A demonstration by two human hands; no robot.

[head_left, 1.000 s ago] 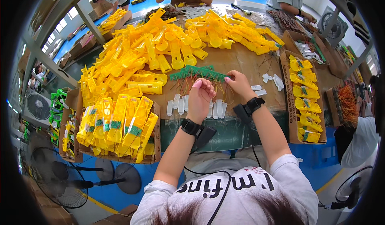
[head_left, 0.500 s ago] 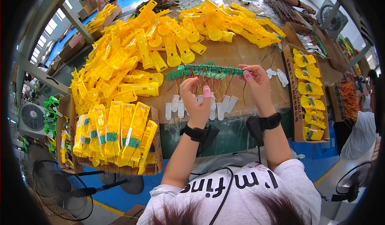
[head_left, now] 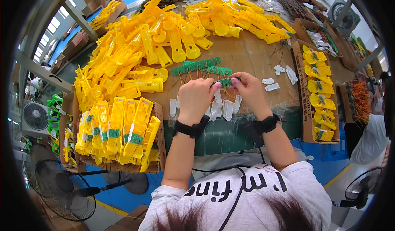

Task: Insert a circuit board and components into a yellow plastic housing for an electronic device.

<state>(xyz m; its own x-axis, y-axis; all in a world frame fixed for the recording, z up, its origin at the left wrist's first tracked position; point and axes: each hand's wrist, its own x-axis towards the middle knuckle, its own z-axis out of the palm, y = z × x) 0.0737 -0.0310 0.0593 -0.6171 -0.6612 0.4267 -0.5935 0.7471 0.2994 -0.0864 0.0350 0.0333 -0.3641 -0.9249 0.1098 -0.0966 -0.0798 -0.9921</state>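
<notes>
In front of me, both hands pinch a strip of green circuit boards [head_left: 225, 83] between thumbs and fingers. My left hand [head_left: 195, 98] is closed on its left part, and my right hand [head_left: 250, 92] on the right end. Thin coloured wires hang from the boards. Just beyond my hands lie more green circuit board strips [head_left: 196, 65] with wires. Small white plastic pieces [head_left: 228, 110] are spread below my hands, some partly hidden by my left hand. Two more white pieces [head_left: 272, 87] rest to the right of my right hand.
A large heap of yellow plastic housings [head_left: 119, 54] covers the left and far table. At near left, a cardboard box [head_left: 161, 128] holds housings fitted with boards. Another cardboard box [head_left: 302, 107] of yellow parts stands at right. White bits [head_left: 291, 75] lie beside it. Other people work beyond.
My hands have come closer together and nearer to me, bringing the held strip down off the other strips. My left hand now grips it too. Two white pieces at right are uncovered.
</notes>
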